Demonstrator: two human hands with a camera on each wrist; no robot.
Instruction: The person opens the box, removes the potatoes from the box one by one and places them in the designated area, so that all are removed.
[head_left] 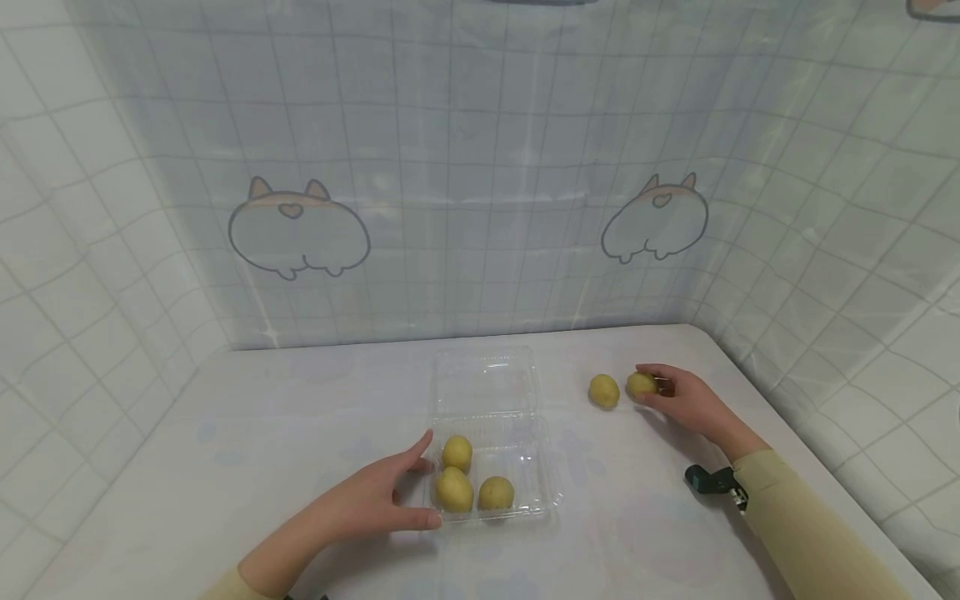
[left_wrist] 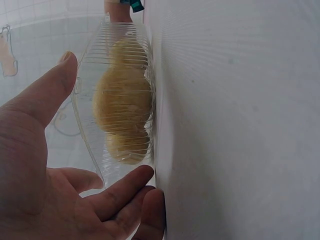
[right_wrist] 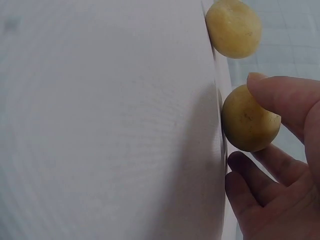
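A clear plastic clamshell box (head_left: pixel 528 477) lies on the table with its lid folded back. Inside are a potato (head_left: pixel 457 452) at the back left, a larger potato (head_left: pixel 454 491) in front of it and a third potato (head_left: pixel 496 494) to the right. At the box's left side is my left hand (head_left: pixel 371 500), thumb and fingers spread along the wall, holding nothing. Farther right, my right hand (head_left: pixel 688 404) grips a potato (right_wrist: pixel 250 119) between thumb and fingers, low at the tabletop. Just left of it sits another loose potato (head_left: pixel 603 391).
The white table (head_left: pixel 300 417) has a patterned cloth wall (head_left: pixel 480 208) behind it and tiled-print walls on both sides. The box's open lid (head_left: pixel 483 385) lies toward the back. A dark wrist device (head_left: pixel 708 480) sticks out by the right sleeve.
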